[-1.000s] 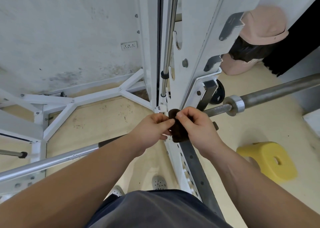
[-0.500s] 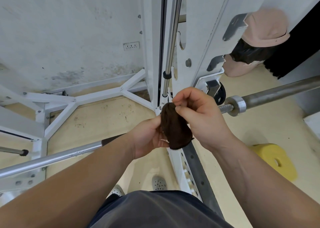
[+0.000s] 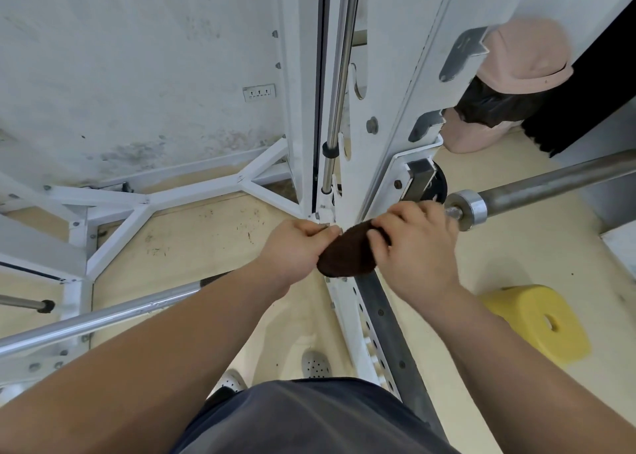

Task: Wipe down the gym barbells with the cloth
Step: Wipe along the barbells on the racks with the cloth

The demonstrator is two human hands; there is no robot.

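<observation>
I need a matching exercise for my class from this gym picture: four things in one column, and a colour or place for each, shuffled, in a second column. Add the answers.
Column 1
1. cloth
2. stool
3. bin
4. barbell

Column 2
A. yellow, on the floor
B. pink lid, black liner
C. bare grey metal
D. dark brown, gripped by the left hand and right hand

Pairs: 1-D, 2-A, 3-B, 4-C

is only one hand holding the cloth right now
No, the left hand and the right hand each grip one end of the dark brown cloth.
</observation>
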